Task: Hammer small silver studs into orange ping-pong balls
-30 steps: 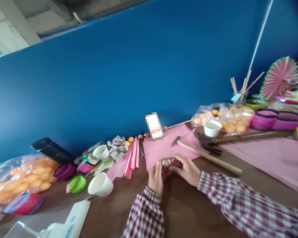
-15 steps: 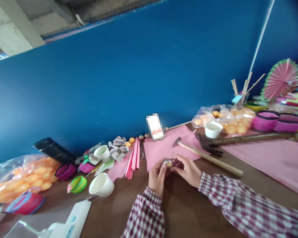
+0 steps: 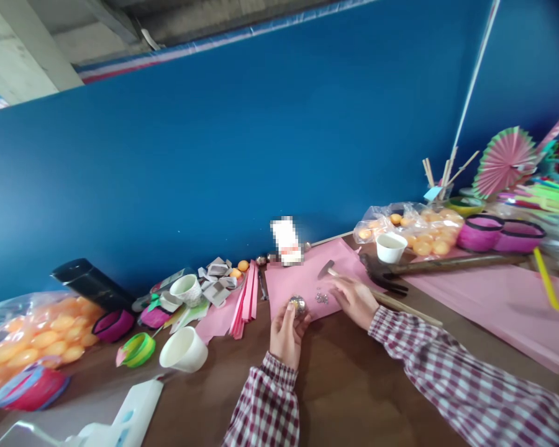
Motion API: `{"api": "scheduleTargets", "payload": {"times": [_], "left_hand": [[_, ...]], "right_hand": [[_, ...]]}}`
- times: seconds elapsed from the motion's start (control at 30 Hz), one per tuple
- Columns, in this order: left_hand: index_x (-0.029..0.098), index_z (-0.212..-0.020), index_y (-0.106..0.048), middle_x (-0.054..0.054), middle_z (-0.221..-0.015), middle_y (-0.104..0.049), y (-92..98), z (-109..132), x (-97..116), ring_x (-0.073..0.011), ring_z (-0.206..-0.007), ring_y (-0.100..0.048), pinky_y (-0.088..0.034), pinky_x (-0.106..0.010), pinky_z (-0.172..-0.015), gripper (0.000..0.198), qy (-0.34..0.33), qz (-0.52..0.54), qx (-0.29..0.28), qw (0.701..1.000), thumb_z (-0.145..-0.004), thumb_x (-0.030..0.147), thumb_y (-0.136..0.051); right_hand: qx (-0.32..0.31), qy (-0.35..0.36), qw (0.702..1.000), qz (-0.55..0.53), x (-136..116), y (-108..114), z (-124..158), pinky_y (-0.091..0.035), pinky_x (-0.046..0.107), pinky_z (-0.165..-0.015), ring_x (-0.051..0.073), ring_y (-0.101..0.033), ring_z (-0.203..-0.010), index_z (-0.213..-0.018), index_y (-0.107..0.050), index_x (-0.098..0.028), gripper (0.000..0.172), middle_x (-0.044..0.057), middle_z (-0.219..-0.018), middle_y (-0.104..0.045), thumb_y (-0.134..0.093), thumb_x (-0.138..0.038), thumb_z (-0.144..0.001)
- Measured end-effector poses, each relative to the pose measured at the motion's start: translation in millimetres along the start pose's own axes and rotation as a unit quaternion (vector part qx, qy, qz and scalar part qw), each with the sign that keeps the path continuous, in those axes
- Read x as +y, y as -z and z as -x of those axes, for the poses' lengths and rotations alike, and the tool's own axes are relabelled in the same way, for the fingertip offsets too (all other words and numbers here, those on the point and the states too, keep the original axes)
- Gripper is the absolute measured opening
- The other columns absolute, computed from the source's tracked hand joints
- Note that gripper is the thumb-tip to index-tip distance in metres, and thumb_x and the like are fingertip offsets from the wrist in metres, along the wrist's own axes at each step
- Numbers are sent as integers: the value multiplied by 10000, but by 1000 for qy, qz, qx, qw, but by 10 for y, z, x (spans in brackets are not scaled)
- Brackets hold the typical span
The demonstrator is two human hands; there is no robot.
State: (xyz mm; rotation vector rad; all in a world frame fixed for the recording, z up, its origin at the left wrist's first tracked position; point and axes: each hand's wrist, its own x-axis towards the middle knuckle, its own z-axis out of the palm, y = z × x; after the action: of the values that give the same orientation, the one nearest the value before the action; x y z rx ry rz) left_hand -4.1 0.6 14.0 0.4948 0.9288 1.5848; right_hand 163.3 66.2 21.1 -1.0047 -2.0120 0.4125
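1. Left hand (image 3: 285, 332), lower centre of the frame, pinches a small shiny silver ball (image 3: 299, 305) between thumb and fingertips, at the near edge of a pink paper sheet (image 3: 298, 282).
2. Right hand (image 3: 354, 299), just right of it, lies with fingers loosely spread across a wooden-handled hammer (image 3: 326, 269), beside small silver bits (image 3: 322, 298).

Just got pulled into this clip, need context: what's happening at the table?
A person in checked sleeves works at a cluttered brown table. The left hand pinches a small shiny ball over the edge of a pink paper sheet. The right hand lies open on the sheet, at the handle of the small hammer, beside tiny metal bits. A paper cup lies nearby.
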Motion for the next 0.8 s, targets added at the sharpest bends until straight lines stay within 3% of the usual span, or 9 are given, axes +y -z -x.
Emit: {"api": "scheduleTargets", "payload": {"times": [0.1, 0.27, 0.53, 0.8], "left_hand": [[156, -928, -559, -51, -822, -638, -8, 15, 2, -155, -744, -619, -491, -281, -688, 305, 1, 2, -13, 1000, -661, 283, -634], [162, -831, -516, -40, -815, -634, -14, 28, 7, -161, -751, -624, -491, -267, -665, 255, 4, -8, -11, 1000, -648, 287, -644], [158, -849, -514, -32, -819, -616, -63, 55, 11, -151, -710, -625, -490, -261, -652, 295, 1, -41, -21, 999, -631, 294, -659], [165, -942, -543, -44, -895, -607, -31, 47, -7, -124, -728, -609, -480, -245, -680, 328, 0, -45, -33, 998, -650, 272, -647]], "right_hand": [[-29, 52, 995, 81, 19, -12, -18, -380, 352, -877, 196, -464, -1040, -945, -600, -205, 277, 52, -954, -600, -350, -256, -836], [-66, 73, 984, 147, 12, -72, -30, -390, 328, -843, 172, -502, -936, -948, -611, -229, 272, 39, -921, -599, -377, -188, -815], [-93, 61, 979, 170, 123, -151, -48, -381, 305, -823, 147, -514, -816, -795, -629, -214, 228, 31, -823, -600, -401, -196, -802], [-74, 43, 985, 147, 38, -90, -23, -379, 280, -735, 143, -515, -723, -708, -560, -187, 214, 28, -721, -587, -377, -232, -808]]}}
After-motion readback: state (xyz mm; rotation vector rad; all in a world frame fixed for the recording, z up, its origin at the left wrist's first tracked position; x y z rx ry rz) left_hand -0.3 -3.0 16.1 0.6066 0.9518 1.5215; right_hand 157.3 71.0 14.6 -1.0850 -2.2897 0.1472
